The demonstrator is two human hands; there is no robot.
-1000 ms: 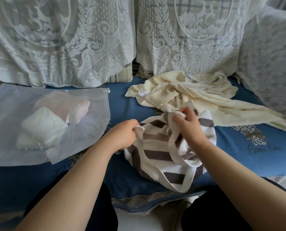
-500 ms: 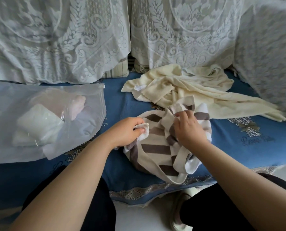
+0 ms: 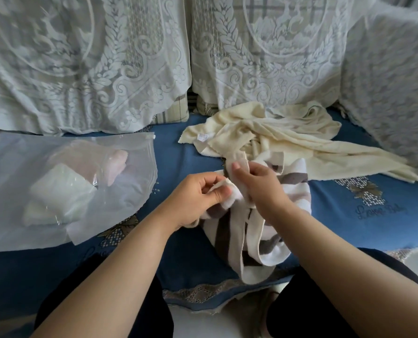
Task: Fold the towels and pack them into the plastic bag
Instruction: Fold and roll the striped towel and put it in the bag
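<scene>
Looking down from the head camera: one view only, person seated at a blue sofa cover (image 3: 186, 157) with both bare forearms reaching in from below.

Left hand (image 3: 200, 198) pinches a white corner of the striped towel (image 3: 230, 230) between thumb and curled fingers. Right hand (image 3: 256, 186) sits just beside it, nearly touching, fingers curled round a fold of the same towel, thumb raised. The towel is cream with brown bands, bunched and unfolded; it lies on the cover in front of the person's knees, its lower end trailing toward the lace-trimmed front edge.

Behind it, touching its far edge, a cream towel (image 3: 300, 142) lies crumpled and spread toward the right, a small white label showing near its left corner.

To the left, well apart from the hands, the plastic bag (image 3: 20, 157) lies flat on the cover, translucent. Inside it: folded towels (image 3: 64, 191), pale white-green and pinkish shapes; the plastic blurs them, so their number cannot be told.

White lace covers (image 3: 105, 57) drape the back cushions along the top. Dark trouser legs (image 3: 325, 301) at the bottom.
</scene>
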